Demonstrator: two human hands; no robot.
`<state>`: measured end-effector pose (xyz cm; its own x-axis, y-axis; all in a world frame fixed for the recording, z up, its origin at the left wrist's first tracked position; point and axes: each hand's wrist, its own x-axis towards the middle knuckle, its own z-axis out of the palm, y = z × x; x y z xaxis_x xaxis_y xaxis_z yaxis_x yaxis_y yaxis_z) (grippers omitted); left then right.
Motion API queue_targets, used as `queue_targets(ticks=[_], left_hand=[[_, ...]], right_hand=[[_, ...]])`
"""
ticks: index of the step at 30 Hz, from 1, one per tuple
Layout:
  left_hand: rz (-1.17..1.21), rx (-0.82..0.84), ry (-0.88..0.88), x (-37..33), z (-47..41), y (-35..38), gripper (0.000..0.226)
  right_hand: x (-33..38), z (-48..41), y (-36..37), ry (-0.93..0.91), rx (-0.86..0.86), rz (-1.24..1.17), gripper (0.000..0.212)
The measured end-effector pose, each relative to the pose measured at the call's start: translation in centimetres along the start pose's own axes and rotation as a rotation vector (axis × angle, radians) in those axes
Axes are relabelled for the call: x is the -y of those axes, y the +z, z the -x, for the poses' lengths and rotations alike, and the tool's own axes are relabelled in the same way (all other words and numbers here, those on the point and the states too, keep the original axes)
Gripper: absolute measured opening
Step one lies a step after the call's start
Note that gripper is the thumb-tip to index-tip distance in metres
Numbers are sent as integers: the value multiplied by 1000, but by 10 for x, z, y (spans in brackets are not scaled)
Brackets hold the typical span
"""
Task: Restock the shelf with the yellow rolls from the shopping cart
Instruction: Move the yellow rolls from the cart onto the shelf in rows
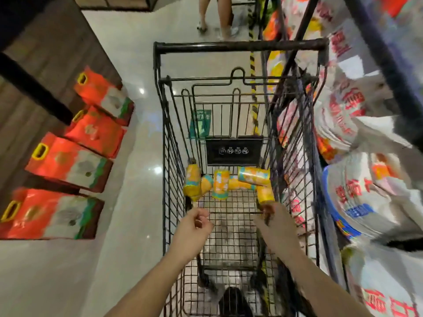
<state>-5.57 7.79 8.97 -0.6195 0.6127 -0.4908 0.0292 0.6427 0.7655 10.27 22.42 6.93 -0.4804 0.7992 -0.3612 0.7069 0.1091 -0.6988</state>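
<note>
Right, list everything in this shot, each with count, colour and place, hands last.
cart: one, black wire, mid-aisle
rolls: about six, yellow, far end of the cart
boxes: four, red with yellow handles, floor at left
sacks: several, white with red print, shelf at right
tape: one strip, black and yellow, floor beyond the cart
legs: two, another person's, top edge
left hand: one, empty, fingers loosely curled, over the cart
right hand: one, at the rightmost roll's near end, grip blurred
</note>
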Motion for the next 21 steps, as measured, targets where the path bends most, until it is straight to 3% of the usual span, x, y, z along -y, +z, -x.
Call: queue_targets(ticks=[6, 10, 18, 21], left_hand=[[-74, -82, -122, 18, -83, 24, 22], [-165, -155, -111, 34, -140, 41, 33], [-172, -60, -131, 74, -227, 97, 51], [-159, -45, -136, 80, -251, 104, 52]], right_hand=[[-47, -99, 27, 79, 77, 187, 56], [-73, -151, 51, 82, 131, 336, 58], [-111, -240, 77, -46, 103, 644, 96], [-119, -260, 78, -9, 112, 667, 98]])
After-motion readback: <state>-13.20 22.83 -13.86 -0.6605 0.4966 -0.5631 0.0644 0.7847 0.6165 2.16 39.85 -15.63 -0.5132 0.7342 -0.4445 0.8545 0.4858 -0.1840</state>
